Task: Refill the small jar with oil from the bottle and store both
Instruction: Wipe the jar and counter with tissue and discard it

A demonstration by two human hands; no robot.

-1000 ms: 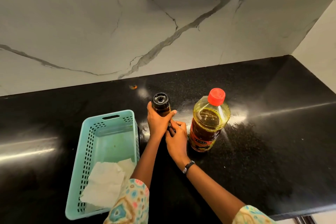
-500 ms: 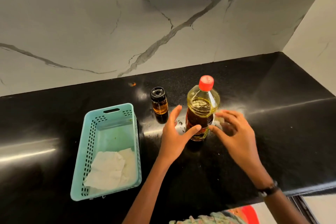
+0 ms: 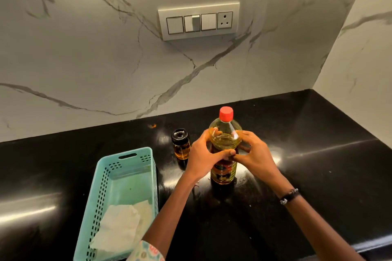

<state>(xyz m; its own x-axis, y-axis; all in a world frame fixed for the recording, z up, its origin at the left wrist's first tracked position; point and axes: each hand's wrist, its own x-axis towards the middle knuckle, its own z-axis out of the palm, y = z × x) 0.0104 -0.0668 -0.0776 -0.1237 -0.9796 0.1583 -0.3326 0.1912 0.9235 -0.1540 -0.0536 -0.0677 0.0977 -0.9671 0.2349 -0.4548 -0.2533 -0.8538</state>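
A clear plastic oil bottle [image 3: 225, 133] with a red cap stands upright on the black counter [image 3: 318, 165], holding yellow oil and a dark label low down. My left hand [image 3: 203, 152] grips its middle from the left and my right hand [image 3: 254, 152] grips it from the right, thumbs meeting in front. The small jar [image 3: 180, 146], black-lidded with amber oil inside, stands by itself just left of the bottle, touched by neither hand.
A light blue perforated basket [image 3: 106, 186] with a white paper towel [image 3: 121, 226] in it sits at the front left. The marble wall with a switch panel [image 3: 199, 20] rises behind; a side wall closes the right end.
Both hands left the small jar on the counter, moved right and closed round the oil bottle. The camera tilted up, showing more wall.
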